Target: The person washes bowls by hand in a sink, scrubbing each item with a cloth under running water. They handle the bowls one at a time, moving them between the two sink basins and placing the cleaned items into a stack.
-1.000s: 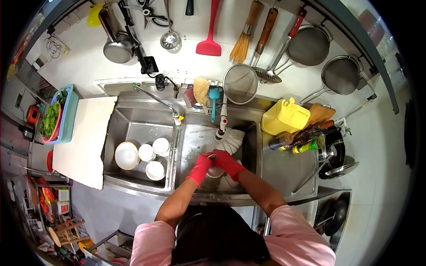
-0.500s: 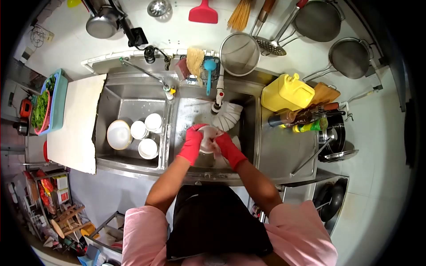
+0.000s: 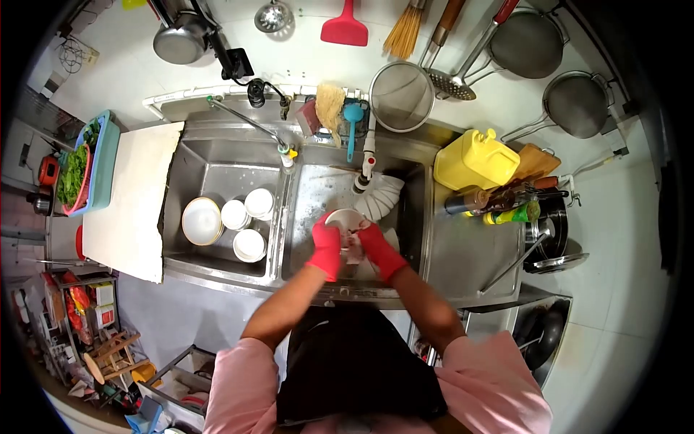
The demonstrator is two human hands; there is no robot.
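Both of my hands wear red rubber gloves and work over the right basin (image 3: pixel 307 192). My left hand (image 3: pixel 327 244) is closed on the rim of a white bowl (image 3: pixel 343 216), which is tilted. At the bowl's right side my right hand (image 3: pixel 380 250) is closed on a pale, wet-looking cloth (image 3: pixel 354 253), pressed at the bowl's inside. The gloves hide part of the bowl. Behind them, a fanned row of white plates (image 3: pixel 382 199) leans in the same basin. Another white dish (image 3: pixel 391 239) shows partly beside my right hand.
The left basin (image 3: pixel 217 160) holds stacked plates (image 3: pixel 202 221) and several bowls (image 3: pixel 249 245). A faucet (image 3: pixel 287 155) stands between the basins. On the right counter are a yellow jug (image 3: pixel 473 160) and bottles (image 3: pixel 515 211). A white board (image 3: pixel 130 202) covers the left side. Strainers (image 3: pixel 402 96) hang behind.
The whole view has shifted slightly, so everything sits a little lower and to the right. My hands have turned the bowl a little, and the cloth hangs below it between the gloves.
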